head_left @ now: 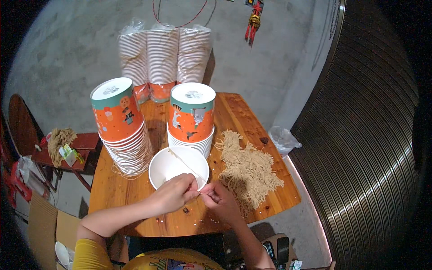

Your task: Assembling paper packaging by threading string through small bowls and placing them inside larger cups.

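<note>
A white paper bucket [159,166] stands mouth-up at the table's near middle. A thin tan string [185,164] crosses its opening from the far rim to the near right rim. My left hand [176,192] is closed in a pinch at that near rim, on the string. Beside it, my right hand [220,200] also pinches the string, fingertips almost touching the left ones. The exact hold of the fingertips is too small to make out. Right of the bucket lies a heap of tan strings [249,171].
Behind the bucket rise two stacks of upside-down orange-and-green paper buckets, the left stack [119,119] with strings around it and the right stack [191,121]. Plastic-wrapped bucket stacks [163,54] stand farther back on the wooden table [234,108]. A red bench [85,141] is at left.
</note>
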The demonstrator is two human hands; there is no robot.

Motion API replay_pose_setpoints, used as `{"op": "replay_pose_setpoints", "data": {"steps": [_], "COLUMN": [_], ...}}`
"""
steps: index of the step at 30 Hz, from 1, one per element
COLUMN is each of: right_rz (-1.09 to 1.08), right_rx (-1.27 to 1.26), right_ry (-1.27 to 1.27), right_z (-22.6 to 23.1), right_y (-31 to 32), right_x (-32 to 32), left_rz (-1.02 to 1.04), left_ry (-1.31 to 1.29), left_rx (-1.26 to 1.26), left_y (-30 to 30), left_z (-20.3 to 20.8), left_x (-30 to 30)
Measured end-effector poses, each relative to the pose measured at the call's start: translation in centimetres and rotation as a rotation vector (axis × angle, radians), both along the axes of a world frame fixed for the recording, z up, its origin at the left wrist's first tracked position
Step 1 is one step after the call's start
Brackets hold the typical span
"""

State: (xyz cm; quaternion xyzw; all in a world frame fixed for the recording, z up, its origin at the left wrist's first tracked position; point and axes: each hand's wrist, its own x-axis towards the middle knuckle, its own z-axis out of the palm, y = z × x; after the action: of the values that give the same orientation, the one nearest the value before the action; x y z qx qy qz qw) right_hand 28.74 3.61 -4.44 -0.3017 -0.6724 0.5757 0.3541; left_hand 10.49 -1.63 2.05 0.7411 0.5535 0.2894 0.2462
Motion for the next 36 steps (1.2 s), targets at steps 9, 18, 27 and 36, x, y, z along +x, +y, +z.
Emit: {"op": "replay_pose_setpoints", "data": {"steps": [9, 18, 27, 36], "right_rz": [-0.057, -0.273, -0.321, -0.265], "right_rx": [0.428, 0.834, 0.804, 0.846], "right_ry": [-0.057, -0.1, -0.149, -0.143], "right_z": [1.3, 0.4, 0.4, -0.7], "right_y": [-0.5, -0.1, -0.7, -0.5], "right_x": [-0.6, -1.0, -0.6, 0.3], "left_rz": [0.013, -0.007, -0.019, 0.022], "left_ry": [-0.178, -0.228, -0.287, -0.254], "left_rx": [-0.202, -0.111, -0.117, -0.108], "left_y": [-0.5, -0.2, -0.3, -1.2], "left_z": [0.8, -0.1, -0.2, 1.1], "left_x": [0.2, -0.1, -0.2, 0.0]}}
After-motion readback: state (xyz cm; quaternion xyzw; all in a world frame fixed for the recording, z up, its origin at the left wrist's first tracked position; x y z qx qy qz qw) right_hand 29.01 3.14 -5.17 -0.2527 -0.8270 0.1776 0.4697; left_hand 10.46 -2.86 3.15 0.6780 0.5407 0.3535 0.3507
